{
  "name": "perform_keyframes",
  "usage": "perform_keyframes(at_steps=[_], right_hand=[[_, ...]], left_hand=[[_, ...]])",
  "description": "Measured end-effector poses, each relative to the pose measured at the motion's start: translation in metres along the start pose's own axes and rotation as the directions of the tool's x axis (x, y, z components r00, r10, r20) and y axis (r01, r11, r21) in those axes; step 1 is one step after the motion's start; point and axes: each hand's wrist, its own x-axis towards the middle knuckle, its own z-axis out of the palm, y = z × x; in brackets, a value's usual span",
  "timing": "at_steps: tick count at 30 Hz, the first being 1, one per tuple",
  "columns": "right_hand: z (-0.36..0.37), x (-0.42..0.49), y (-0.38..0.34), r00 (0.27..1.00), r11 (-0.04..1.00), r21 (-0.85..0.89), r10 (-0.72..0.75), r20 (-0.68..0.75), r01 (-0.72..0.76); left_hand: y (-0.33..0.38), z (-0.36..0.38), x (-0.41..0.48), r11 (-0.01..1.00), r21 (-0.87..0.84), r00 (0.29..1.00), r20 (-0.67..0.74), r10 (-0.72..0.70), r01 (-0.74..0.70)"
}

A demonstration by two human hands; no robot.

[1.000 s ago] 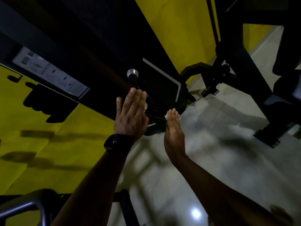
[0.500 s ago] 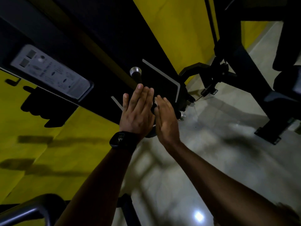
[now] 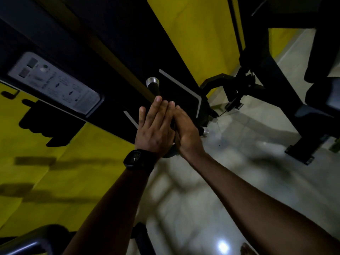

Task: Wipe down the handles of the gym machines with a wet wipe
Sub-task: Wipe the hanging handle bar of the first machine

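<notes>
A black machine handle (image 3: 155, 89) with a silver end cap (image 3: 152, 82) sticks out of the dark machine at centre. My left hand (image 3: 153, 130), with a black watch (image 3: 135, 159) on its wrist, lies flat along the handle's left side, fingers straight. From the other side my right hand (image 3: 186, 132) presses in, fingers straight, its fingertips meeting those of the left hand. The lower handle is hidden between the two palms. No wet wipe shows. A second silver cap (image 3: 203, 131) pokes out just right of my right hand.
A grey instruction plate (image 3: 53, 83) is fixed to the black machine body at upper left. Yellow wall (image 3: 198, 34) lies behind. Another black machine frame (image 3: 276, 92) stands on the pale floor (image 3: 239, 144) at right. A grey bar (image 3: 24, 245) crosses the bottom left corner.
My right hand has swung left from beside the machine and closed against the left hand over the handle. The bit of white wipe at its fingertips is no longer visible.
</notes>
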Motion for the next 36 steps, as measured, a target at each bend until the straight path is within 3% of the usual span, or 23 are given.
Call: perform_keyframes(at_steps=[3, 6, 8, 12, 15, 17, 21, 24, 27, 30, 32, 34, 36], right_hand=[[-0.003, -0.01, -0.008, 1.0, 0.998, 0.065, -0.02, -0.018, 0.022], [-0.016, 0.022, -0.01, 0.984, 0.974, 0.159, 0.145, 0.102, -0.16], [-0.019, 0.034, -0.01, 0.963, 0.96, 0.143, 0.216, 0.16, -0.239], [-0.016, 0.013, -0.017, 0.977, 0.97, 0.136, 0.189, 0.098, -0.201], [-0.025, 0.033, -0.014, 0.952, 0.966, 0.07, 0.231, 0.199, -0.249], [-0.024, 0.029, -0.01, 0.947, 0.955, 0.066, 0.274, 0.168, -0.288], [-0.018, -0.006, -0.012, 0.972, 0.957, 0.185, 0.235, -0.029, -0.225], [-0.013, -0.015, 0.001, 0.989, 0.994, 0.003, 0.107, -0.102, -0.107], [-0.013, -0.016, 0.012, 0.996, 0.985, -0.165, -0.07, -0.06, 0.059], [-0.017, -0.027, 0.012, 0.993, 0.991, -0.122, -0.067, -0.098, 0.055], [-0.018, -0.046, 0.011, 0.987, 0.979, -0.191, -0.096, -0.126, 0.071], [-0.023, -0.046, 0.012, 0.986, 0.969, -0.224, -0.127, -0.105, 0.101], [-0.026, -0.023, 0.014, 0.999, 0.98, -0.195, -0.043, -0.03, 0.037]], left_hand=[[0.002, -0.002, -0.001, 1.0, -0.014, 1.0, -0.012, -0.006, 0.006], [0.001, -0.002, 0.001, 1.0, 0.002, 1.0, 0.004, -0.002, 0.002], [0.001, -0.003, 0.001, 1.0, 0.007, 1.0, 0.007, 0.0, 0.0], [0.002, -0.004, 0.001, 1.0, 0.002, 1.0, 0.007, -0.001, 0.001], [0.002, -0.004, 0.003, 1.0, 0.031, 0.999, 0.041, 0.002, -0.003], [0.002, -0.005, 0.002, 0.999, 0.034, 0.999, 0.033, 0.011, -0.012], [0.004, -0.007, 0.001, 1.0, 0.012, 1.0, 0.026, 0.013, -0.013], [0.003, -0.007, 0.001, 0.999, 0.03, 0.998, 0.055, 0.012, -0.014], [0.004, -0.009, 0.002, 1.0, 0.023, 0.998, 0.065, 0.002, -0.003], [0.004, -0.008, 0.001, 1.0, 0.016, 0.998, 0.063, -0.007, 0.006], [0.004, -0.009, 0.0, 1.0, 0.025, 0.998, 0.065, 0.0, -0.002], [0.006, -0.009, 0.001, 1.0, 0.022, 0.998, 0.057, 0.0, -0.001], [0.007, -0.011, 0.002, 1.0, 0.018, 0.999, 0.052, -0.005, 0.004]])
